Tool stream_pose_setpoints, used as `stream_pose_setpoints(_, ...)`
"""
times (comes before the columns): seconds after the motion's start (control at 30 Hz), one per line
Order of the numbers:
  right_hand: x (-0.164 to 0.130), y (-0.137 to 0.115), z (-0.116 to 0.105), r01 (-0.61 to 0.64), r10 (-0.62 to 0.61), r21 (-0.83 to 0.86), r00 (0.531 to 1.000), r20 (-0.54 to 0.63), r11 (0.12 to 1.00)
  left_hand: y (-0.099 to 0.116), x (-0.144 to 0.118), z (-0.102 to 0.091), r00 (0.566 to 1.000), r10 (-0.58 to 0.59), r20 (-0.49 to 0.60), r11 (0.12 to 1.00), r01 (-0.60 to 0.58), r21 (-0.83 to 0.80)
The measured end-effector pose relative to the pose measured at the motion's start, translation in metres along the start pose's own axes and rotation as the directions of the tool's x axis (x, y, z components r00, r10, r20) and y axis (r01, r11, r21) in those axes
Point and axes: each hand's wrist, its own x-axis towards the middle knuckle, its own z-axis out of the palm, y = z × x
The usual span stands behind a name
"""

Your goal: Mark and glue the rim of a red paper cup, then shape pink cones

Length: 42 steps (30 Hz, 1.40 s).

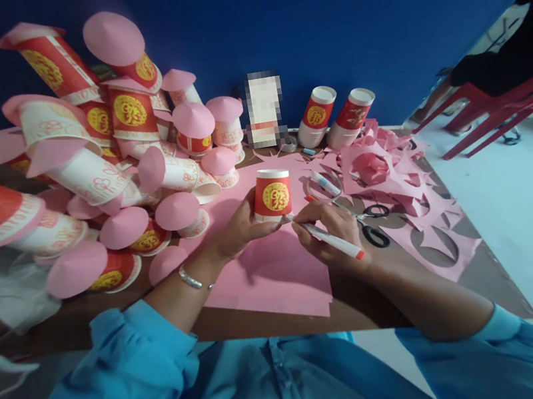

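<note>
Left hand (244, 225) has fingers round the red cup (274, 194) over the pink paper (273, 286); right hand (338, 230) pinches a marker (330, 238) by the cup's lower edge. Lean too hard and the cup could dent, imo.

From my end I see a craft workspace; scissors (361, 217), pink paper offcuts (388, 185) and cone-topped cups (133, 113) share one table (496, 288).

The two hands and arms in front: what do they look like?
The left hand and right hand wear no gloves. Bright blue sleeves end around the forearms, the left one bunched. A silver-coloured bangle circles the left wrist.
</note>
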Motion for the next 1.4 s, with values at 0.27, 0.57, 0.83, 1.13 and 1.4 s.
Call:
stream_pose_setpoints(0.27,0.0000,-0.0010,0.0001,0.000,0.001,0.047,1.000,-0.029,0.999,0.0023,-0.0012,0.0017,1.000,-0.023,-0.012,1.000,0.023,0.008)
stream_pose_setpoints(0.57,-0.0003,-0.0002,-0.0006,0.000,0.000,0.014,1.000,-0.004,1.000,0.0059,-0.0013,0.0048,0.999,-0.033,0.003,0.999,0.033,0.006)
stream_pose_setpoints(0.83,0.0008,-0.0002,0.0005,0.000,0.000,0.028,1.000,-0.021,1.000,0.0085,-0.0026,0.0072,0.996,-0.083,-0.035,0.995,0.084,0.058)
stream_pose_setpoints(1.13,0.0027,-0.0004,0.0005,0.032,-0.032,0.016,0.999,-0.001,0.999,0.0068,-0.0023,0.0052,0.997,-0.077,-0.023,0.994,0.078,0.080)
stream_pose_setpoints(1.4,0.0027,-0.0005,-0.0007,0.045,-0.045,0.008,0.999,0.015,0.999,0.0041,-0.0015,0.0043,0.998,-0.061,-0.016,0.995,0.062,0.083)
